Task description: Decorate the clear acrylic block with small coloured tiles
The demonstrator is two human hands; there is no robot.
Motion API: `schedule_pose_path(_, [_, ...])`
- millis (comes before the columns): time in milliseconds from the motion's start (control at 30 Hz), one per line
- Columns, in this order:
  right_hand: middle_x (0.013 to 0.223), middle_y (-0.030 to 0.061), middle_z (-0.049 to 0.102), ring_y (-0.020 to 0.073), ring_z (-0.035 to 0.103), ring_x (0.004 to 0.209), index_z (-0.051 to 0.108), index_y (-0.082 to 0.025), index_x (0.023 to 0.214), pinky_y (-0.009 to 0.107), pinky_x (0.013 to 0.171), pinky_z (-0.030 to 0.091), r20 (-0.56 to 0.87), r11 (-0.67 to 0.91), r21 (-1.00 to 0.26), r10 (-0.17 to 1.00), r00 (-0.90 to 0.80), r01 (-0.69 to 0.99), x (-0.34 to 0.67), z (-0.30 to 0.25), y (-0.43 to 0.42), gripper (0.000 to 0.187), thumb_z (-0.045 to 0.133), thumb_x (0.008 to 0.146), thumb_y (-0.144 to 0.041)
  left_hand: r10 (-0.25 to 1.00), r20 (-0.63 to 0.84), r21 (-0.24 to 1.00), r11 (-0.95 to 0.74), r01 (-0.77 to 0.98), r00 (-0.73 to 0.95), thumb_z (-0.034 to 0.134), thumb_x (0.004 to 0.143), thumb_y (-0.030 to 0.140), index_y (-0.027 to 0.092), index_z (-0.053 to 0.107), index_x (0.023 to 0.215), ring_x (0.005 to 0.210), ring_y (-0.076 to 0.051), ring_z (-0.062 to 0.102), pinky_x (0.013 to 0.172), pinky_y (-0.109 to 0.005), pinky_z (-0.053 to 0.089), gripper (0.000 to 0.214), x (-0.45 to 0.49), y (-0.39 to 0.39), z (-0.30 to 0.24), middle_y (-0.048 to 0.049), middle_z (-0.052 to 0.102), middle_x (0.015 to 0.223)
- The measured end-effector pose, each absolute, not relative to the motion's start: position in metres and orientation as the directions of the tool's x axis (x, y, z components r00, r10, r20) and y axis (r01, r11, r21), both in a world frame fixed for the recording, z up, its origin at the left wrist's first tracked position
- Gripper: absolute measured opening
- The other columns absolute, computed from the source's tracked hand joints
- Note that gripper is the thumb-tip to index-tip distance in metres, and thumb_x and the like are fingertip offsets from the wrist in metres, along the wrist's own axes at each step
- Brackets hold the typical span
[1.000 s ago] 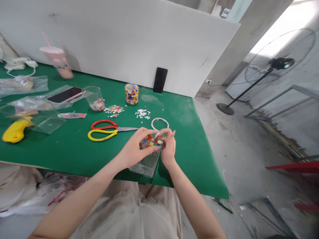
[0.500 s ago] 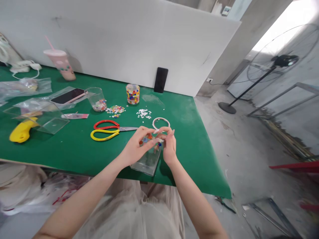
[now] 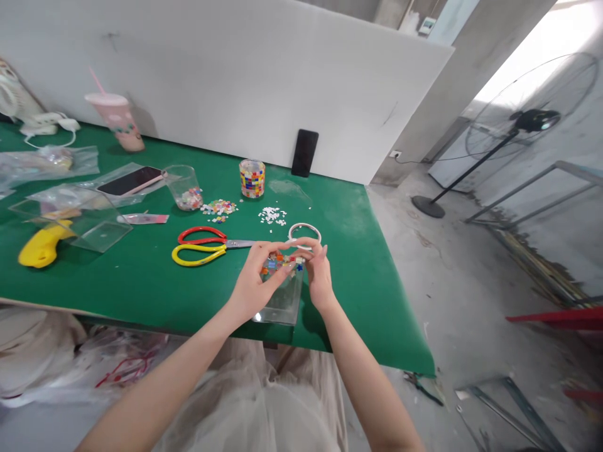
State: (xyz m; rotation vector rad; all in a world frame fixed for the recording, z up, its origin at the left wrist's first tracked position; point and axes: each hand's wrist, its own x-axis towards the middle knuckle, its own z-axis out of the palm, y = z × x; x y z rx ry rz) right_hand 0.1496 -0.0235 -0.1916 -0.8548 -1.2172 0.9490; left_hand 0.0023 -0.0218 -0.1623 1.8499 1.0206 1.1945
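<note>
A clear plastic box (image 3: pixel 279 309) rests near the table's front edge, with colourful beads or tiles (image 3: pixel 272 265), one a blue star, along its far part. My left hand (image 3: pixel 254 279) grips it from the left, fingers over the far edge and thumb on the coloured pieces. My right hand (image 3: pixel 320 279) is curled around the far right corner, fingertips against the pieces there; whether it pinches a small piece is hidden. Just behind is a white ring-shaped roll (image 3: pixel 304 225). Scissors (image 3: pixel 221 245) with red and yellow handles lie left of the hands.
Behind lie white tiles (image 3: pixel 272 215), mixed tiles (image 3: pixel 219 208), a tipped clear cup (image 3: pixel 183 183) and a mosaic-covered jar (image 3: pixel 252 179). A black phone (image 3: pixel 304 152) leans on the white board. A clear case (image 3: pixel 101 226) and yellow tool (image 3: pixel 44 245) are at left.
The clear box has turned slightly in my hands, now sitting straighter, and more of the coloured pieces show. Both hands stay around its far edge.
</note>
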Motion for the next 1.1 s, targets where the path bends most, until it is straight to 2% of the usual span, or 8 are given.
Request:
schedule_pose_path(267, [0.126, 0.0063, 0.060, 0.0184, 0.065, 0.090, 0.055, -0.029, 0.122, 0.038, 0.087, 0.053, 0.380, 0.377, -0.920, 0.925, -0.004, -0.105, 0.152, -0.187, -0.031, 0.053, 0.029, 0.094, -0.066, 0.891, 0.388, 0.863, -0.442, 0.246, 0.237, 0.063, 0.087, 0.026, 0.023, 0.062, 0.106, 0.091, -0.018, 0.058, 0.078, -0.030, 0.051, 0.019, 0.004, -0.026, -0.161, -0.0043, 0.058, 0.101])
schedule_pose_path(367, [0.131, 0.0066, 0.056, 0.0192, 0.063, 0.095, 0.052, -0.030, 0.125, 0.038, 0.089, 0.051, 0.400, 0.395, -0.914, 0.915, -0.044, -0.092, 0.154, -0.185, -0.031, 0.049, 0.046, 0.090, -0.063, 0.890, 0.396, 0.872, -0.442, 0.211, 0.227, 0.050, 0.095, 0.038, 0.022, 0.064, 0.105, 0.097, -0.019, 0.059, 0.083, -0.032, 0.051, 0.024, 0.002, -0.025, -0.164, -0.0061, 0.059, 0.101])
schedule_pose_path(467, [0.120, 0.0050, 0.060, 0.0187, 0.061, 0.095, 0.052, -0.030, 0.122, 0.037, 0.090, 0.050, 0.398, 0.395, -0.918, 0.912, -0.100, -0.043, 0.155, -0.180, -0.031, 0.048, 0.071, 0.080, -0.045, 0.892, 0.403, 0.883, -0.437, 0.171, 0.204, 0.031, 0.101, 0.045, 0.021, 0.065, 0.103, 0.099, -0.019, 0.058, 0.087, -0.033, 0.051, 0.041, 0.001, -0.024, -0.165, -0.0070, 0.060, 0.102])
schedule_pose_path(533, [0.112, 0.0038, 0.061, 0.0188, 0.061, 0.095, 0.051, -0.029, 0.119, 0.038, 0.092, 0.049, 0.379, 0.383, -0.924, 0.915, -0.138, -0.003, 0.156, -0.177, -0.032, 0.050, 0.076, 0.077, -0.036, 0.895, 0.403, 0.888, -0.433, 0.156, 0.191, 0.029, 0.101, 0.048, 0.021, 0.065, 0.099, 0.098, -0.019, 0.058, 0.088, -0.033, 0.050, 0.045, 0.001, -0.024, -0.165, -0.0066, 0.060, 0.101])
schedule_pose_path(833, [0.109, 0.0026, 0.057, 0.0176, 0.058, 0.098, 0.050, -0.030, 0.121, 0.036, 0.092, 0.050, 0.317, 0.311, -0.948, 0.920, -0.231, -0.061, 0.164, -0.176, -0.029, 0.039, 0.066, 0.085, -0.032, 0.915, 0.371, 0.909, -0.392, 0.139, 0.158, 0.032, 0.101, 0.048, 0.021, 0.065, 0.092, 0.092, -0.019, 0.059, 0.085, -0.033, 0.050, 0.043, 0.004, -0.027, -0.160, -0.0053, 0.062, 0.098])
schedule_pose_path(1100, [0.094, -0.0006, 0.056, 0.0160, 0.057, 0.093, 0.044, -0.032, 0.131, 0.034, 0.092, 0.049, 0.299, 0.288, -0.954, 0.912, -0.281, -0.080, 0.166, -0.177, -0.027, 0.048, 0.064, 0.088, -0.028, 0.927, 0.355, 0.916, -0.371, 0.151, 0.121, 0.035, 0.099, 0.049, 0.021, 0.065, 0.088, 0.097, -0.020, 0.060, 0.089, -0.033, 0.049, 0.043, 0.006, -0.024, -0.162, -0.0049, 0.064, 0.095])
